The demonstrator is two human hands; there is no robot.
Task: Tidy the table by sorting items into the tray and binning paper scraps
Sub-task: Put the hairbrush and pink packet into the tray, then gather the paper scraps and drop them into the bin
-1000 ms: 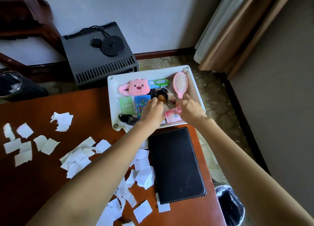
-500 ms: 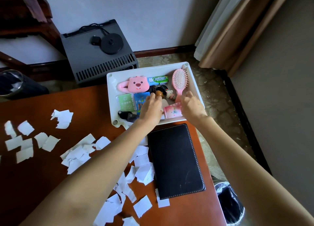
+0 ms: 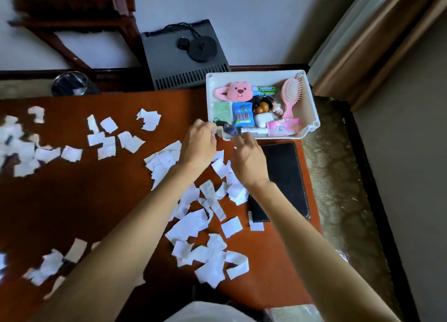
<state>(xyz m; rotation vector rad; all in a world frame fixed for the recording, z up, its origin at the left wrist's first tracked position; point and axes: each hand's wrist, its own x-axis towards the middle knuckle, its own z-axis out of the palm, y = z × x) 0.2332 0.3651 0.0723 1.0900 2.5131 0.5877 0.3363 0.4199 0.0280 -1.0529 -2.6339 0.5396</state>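
So your reddish-brown surface [image 3: 96, 200] fills most of the view, and the white paper scraps [image 3: 191, 225] are all over it: a loose bunch at the left edge, a few in the middle, and a thick trail running down between your arms. A black folder [image 3: 285, 176] lies flat near the right edge, with a couple of scraps overlapping its left side. Just beyond it, the white tray [image 3: 312, 108] sits on the far right corner. The bin [image 3: 70, 84] is past the far edge, over to the left.

Your left hand [image 3: 198, 145] is at the tray's near left corner. Its fingers [image 3: 210, 128] are curled right against the rim, but it's blurry there, so can't tell if you've actually got hold of it. Your right hand [image 3: 249, 162] hangs over the scraps just in front of the tray, its fingers [image 3: 239, 140] loosely bent with nothing in them.

Inside the tray: a pink hairbrush [image 3: 291, 96] on the right, a pink animal-face thing [image 3: 238, 93] at the back, a blue packet [image 3: 243, 113] in the middle, a pink packet [image 3: 283, 126] near the front, and a green gum pack [image 3: 264, 90].
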